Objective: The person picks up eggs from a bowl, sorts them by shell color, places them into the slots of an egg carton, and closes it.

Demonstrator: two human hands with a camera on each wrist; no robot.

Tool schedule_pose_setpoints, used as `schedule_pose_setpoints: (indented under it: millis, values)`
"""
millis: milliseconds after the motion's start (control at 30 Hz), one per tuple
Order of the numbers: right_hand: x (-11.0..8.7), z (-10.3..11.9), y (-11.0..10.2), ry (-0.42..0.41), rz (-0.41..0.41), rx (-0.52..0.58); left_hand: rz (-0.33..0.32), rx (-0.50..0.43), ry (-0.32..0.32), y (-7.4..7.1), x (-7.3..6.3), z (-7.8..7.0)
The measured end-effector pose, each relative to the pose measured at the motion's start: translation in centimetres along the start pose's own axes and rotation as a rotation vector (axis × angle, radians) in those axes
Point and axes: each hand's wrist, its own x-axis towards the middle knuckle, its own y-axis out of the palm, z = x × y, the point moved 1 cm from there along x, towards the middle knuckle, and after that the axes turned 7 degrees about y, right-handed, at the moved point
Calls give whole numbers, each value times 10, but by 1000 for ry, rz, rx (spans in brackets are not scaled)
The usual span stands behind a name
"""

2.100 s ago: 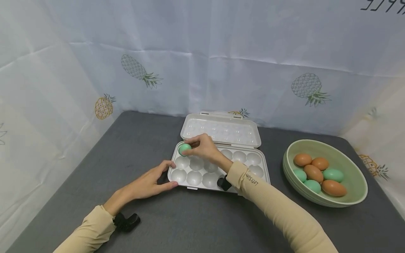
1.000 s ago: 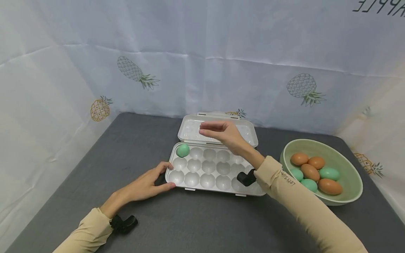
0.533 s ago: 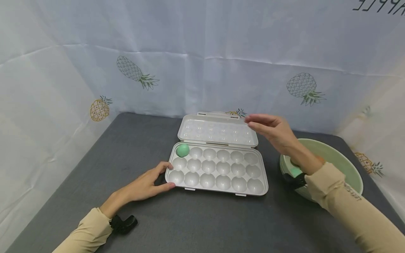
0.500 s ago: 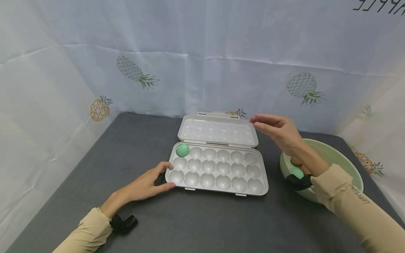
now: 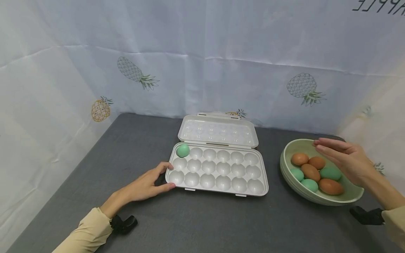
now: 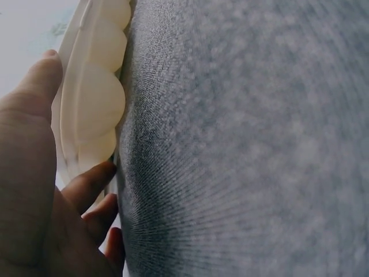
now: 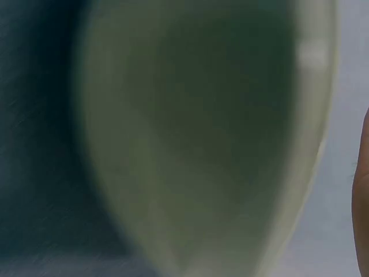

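Note:
My left hand (image 5: 145, 182) rests against the left end of the white egg tray (image 5: 215, 171), its extended thumb at the near corner and its fingertips at the side rim. In the left wrist view, the thumb and fingers (image 6: 92, 184) lie along the tray's rounded cups. One green egg (image 5: 183, 151) sits in the tray's back-left cup; the other cups hold nothing. Over the right side of the pale green bowl (image 5: 351, 168), my right hand (image 5: 348, 156) holds nothing, its fingers extended together. Brown eggs (image 5: 311, 172) and green eggs (image 5: 309, 185) lie in the bowl.
The egg tray's lid (image 5: 218, 130) is hinged back behind it. Everything stands on a dark grey table (image 5: 205, 221). A white curtain (image 5: 202, 70) with printed pineapples hangs close behind the table and at both sides.
My right hand has let go of the green egg in the back-left cup, lifted away and travelled right to over the bowl. The left hand has stayed at the tray.

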Motion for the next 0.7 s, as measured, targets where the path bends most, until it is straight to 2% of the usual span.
schedule_pose_setpoints:
  millis: [100,233,433,700]
  values:
    - [-8,-6,-6,101,-96,-255,5,-2,2,0,1,0]
    - [-11,-10,-7,195,-125,-502,7,-3,4,1,1,0]
    - [-8,-15,-1,203,-29,-550,-4,5,2,3,0,1]
    - [-4,-24,3,90,199,-423,-4,-3,-13,1,0,-2]
